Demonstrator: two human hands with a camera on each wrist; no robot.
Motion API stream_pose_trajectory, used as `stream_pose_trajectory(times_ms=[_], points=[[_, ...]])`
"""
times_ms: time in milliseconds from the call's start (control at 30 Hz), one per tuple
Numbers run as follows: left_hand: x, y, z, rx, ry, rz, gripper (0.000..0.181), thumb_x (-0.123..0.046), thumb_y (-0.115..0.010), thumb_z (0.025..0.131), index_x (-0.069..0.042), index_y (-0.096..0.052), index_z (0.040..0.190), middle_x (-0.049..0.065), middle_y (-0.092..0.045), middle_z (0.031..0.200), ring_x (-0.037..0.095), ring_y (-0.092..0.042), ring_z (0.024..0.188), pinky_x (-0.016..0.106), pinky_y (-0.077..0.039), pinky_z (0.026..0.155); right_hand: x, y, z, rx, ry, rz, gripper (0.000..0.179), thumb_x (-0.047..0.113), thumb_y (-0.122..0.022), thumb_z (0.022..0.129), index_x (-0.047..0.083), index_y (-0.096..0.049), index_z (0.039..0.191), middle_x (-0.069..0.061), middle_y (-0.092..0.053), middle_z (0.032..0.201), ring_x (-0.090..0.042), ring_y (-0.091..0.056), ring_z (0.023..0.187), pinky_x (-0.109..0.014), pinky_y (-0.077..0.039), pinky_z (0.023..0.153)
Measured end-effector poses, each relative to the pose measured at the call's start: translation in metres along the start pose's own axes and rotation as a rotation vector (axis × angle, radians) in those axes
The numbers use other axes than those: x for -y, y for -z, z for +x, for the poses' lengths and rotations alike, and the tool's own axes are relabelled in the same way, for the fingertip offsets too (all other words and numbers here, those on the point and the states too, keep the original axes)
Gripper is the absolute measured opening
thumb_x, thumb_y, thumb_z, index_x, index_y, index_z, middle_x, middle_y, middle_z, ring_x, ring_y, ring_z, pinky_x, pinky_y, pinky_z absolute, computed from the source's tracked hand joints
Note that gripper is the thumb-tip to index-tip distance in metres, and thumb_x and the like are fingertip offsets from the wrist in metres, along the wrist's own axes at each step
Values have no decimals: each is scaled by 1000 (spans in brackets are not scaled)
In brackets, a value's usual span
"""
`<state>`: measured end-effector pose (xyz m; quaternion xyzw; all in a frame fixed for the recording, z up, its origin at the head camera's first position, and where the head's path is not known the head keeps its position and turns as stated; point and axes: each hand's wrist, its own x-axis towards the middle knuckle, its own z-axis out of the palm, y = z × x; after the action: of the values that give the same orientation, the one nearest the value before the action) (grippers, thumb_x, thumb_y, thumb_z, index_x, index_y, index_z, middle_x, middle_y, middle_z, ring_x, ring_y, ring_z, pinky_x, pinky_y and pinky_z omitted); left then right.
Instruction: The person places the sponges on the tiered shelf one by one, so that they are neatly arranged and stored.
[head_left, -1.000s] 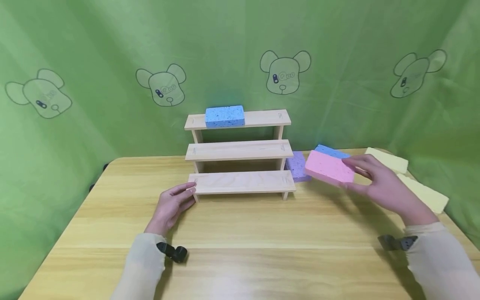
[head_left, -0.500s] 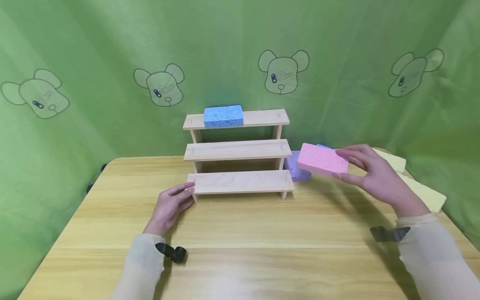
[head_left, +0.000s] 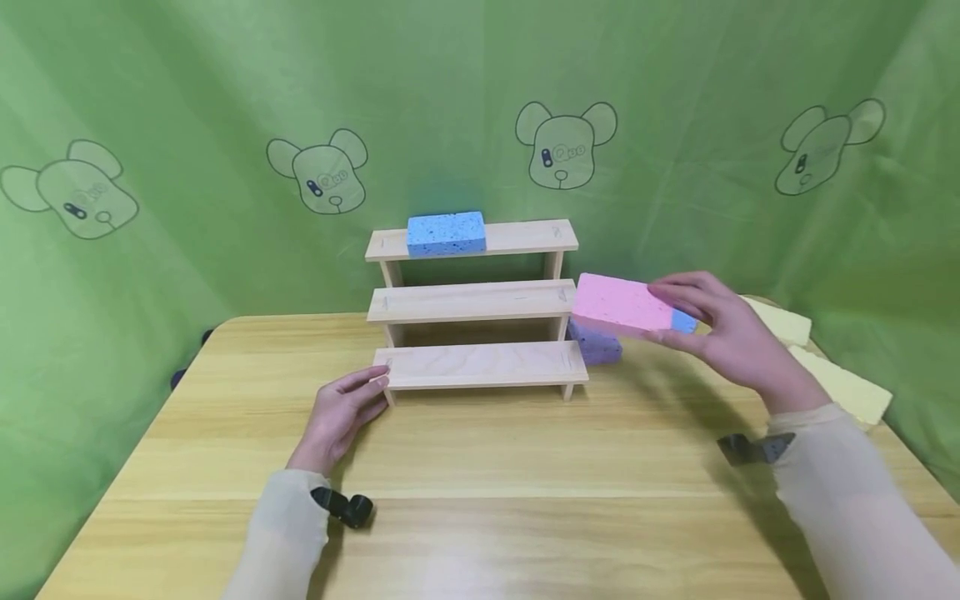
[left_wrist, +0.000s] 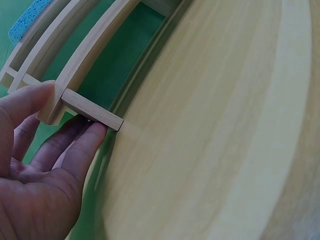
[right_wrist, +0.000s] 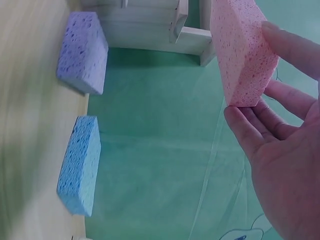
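Note:
My right hand (head_left: 723, 333) pinches a pink sponge (head_left: 618, 302) by its right end, between thumb and fingers. In the head view the sponge is raised, its left end overlapping the right end of the middle tier of a three-tier wooden shelf (head_left: 480, 367). My left hand (head_left: 341, 417) holds the shelf's lowest tier at its left end. In the left wrist view the thumb lies at the board's end and the fingers are against the wooden leg (left_wrist: 92, 110). A blue sponge (head_left: 446, 233) lies on the top tier, left of its middle.
A purple sponge (head_left: 597, 343) lies on the table (head_left: 480, 500) just right of the shelf. Another blue sponge (right_wrist: 80, 165) is beside it, mostly hidden in the head view. Pale yellow sponges (head_left: 843, 383) lie at the far right. A green curtain (head_left: 450, 100) hangs behind the table.
My right hand has carried the pink sponge leftward and up, from over the table to the shelf's middle tier. My left hand stays at the lowest tier.

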<state>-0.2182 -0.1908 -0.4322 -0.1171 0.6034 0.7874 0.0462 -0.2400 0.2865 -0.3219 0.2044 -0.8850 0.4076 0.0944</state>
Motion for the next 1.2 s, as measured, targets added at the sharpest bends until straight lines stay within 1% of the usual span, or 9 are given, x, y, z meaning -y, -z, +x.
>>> stream_pose_trajectory(times_ms=[100,267,400,533,767,933,1033,1200], points=[[-1,0,0,9,-1,3,39,-2,-69,90,4,-60,128,13,-52,139,25,-59,117,31,-53,94,5,-3,7,7,14,6,56,8,-80,83,2,-58,134,-2,-46,134,-34,-46,128,-6,-34,99],[-1,0,0,4,5,-6,38,-1,-69,90,4,-61,127,11,-53,138,25,-59,117,31,-54,93,12,-7,17,20,17,17,57,12,-80,84,3,-57,135,-1,-46,137,-32,-45,130,-9,-35,101],[-1,0,0,6,-1,-5,37,-1,-69,90,3,-61,127,12,-52,139,25,-59,116,31,-53,94,16,-10,22,22,25,39,56,13,-80,84,3,-57,135,0,-47,137,-30,-46,130,-12,-38,102],[-1,1,1,10,-4,-6,38,-1,-69,90,3,-61,127,13,-52,139,24,-60,115,32,-53,94,19,-13,26,18,56,54,55,11,-79,85,3,-57,135,-3,-47,137,-32,-47,129,-16,-38,105],[2,1,0,27,-8,-2,42,-1,-69,90,6,-57,130,14,-51,140,23,-59,116,33,-52,96,26,-18,33,19,93,55,53,13,-77,87,3,-57,135,-5,-47,137,-34,-46,128,-33,-38,110],[2,1,-1,17,-7,-2,41,-2,-69,91,6,-58,129,14,-52,140,22,-60,114,33,-52,96,30,-20,41,21,99,35,52,17,-76,88,4,-57,135,-4,-48,136,-34,-47,128,-44,-37,111],[2,1,-1,12,-6,1,41,-2,-69,91,6,-58,129,14,-52,139,22,-61,114,33,-52,95,32,-21,47,24,94,47,51,20,-76,89,5,-58,135,-3,-48,136,-32,-47,128,-43,-37,111],[2,1,-1,7,-3,-3,40,-1,-69,90,5,-59,128,13,-52,139,24,-60,115,32,-53,94,37,-22,54,29,99,111,50,14,-76,88,3,-59,133,-4,-48,136,-29,-44,128,-37,-36,112]])
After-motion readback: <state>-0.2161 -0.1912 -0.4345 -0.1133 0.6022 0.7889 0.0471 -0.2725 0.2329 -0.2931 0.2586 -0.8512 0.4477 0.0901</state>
